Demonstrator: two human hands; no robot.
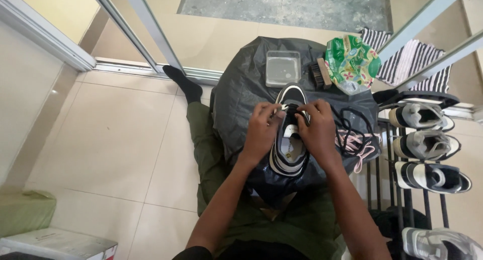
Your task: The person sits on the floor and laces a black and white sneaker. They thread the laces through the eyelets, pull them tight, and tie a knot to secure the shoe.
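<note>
Black-and-white sneaker (289, 149) – upright, toe away, on black sheet

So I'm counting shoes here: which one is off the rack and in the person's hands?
The black-and-white shoe on the dark plastic sheet, held between left hand and right hand. The other shoes sit untouched on the rack at right.

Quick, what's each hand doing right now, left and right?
Left hand: fingers closed on the lace at the black and white shoe.
Right hand: fingers closed on the same shoe's laces, resting on its upper.
</note>
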